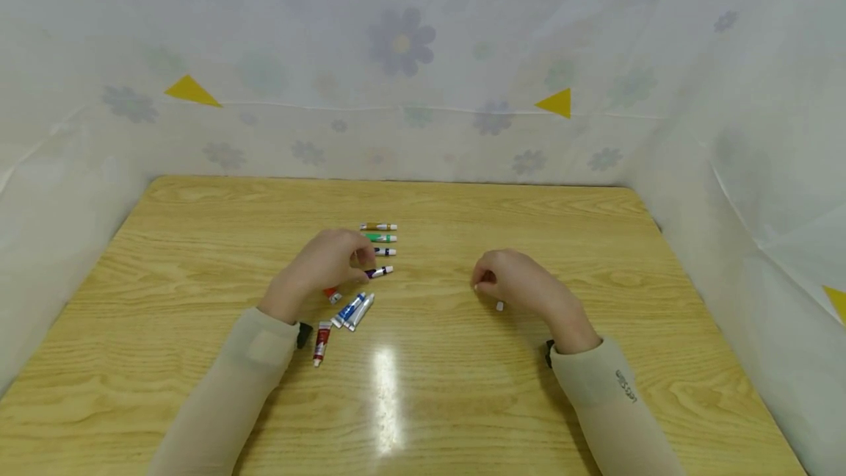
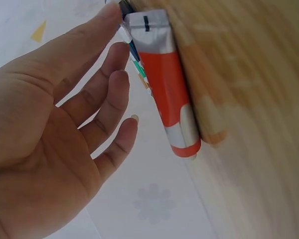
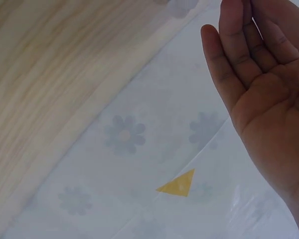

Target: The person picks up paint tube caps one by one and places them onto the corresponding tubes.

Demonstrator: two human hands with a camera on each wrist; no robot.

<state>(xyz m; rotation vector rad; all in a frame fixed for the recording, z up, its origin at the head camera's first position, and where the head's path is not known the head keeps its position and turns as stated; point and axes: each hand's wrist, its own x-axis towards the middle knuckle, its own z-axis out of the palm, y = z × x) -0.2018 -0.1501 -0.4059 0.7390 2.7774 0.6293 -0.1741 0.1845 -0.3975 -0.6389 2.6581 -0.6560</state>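
Note:
My left hand [image 1: 330, 263] pinches a dark purple paint tube [image 1: 380, 272] at its near end, its white cap pointing right. Beyond that tube, in a column, lie a dark blue-capped tube [image 1: 386, 252], a green tube [image 1: 381, 239] and an ochre tube [image 1: 379, 227]. Under my left wrist is an orange-red tube [image 1: 333, 295], seen large in the left wrist view [image 2: 164, 89]. My right hand [image 1: 518, 281] is low over the table with fingers bent; I cannot tell if they hold anything. A small white piece [image 1: 499, 305] shows just below it.
Nearer me on the wooden table [image 1: 449, 388] lie a blue tube [image 1: 350, 308], a silver-white tube [image 1: 360, 311] and a dark red tube [image 1: 322, 344]. Flowered white sheeting [image 1: 396, 131] with yellow triangles walls the table's back and sides.

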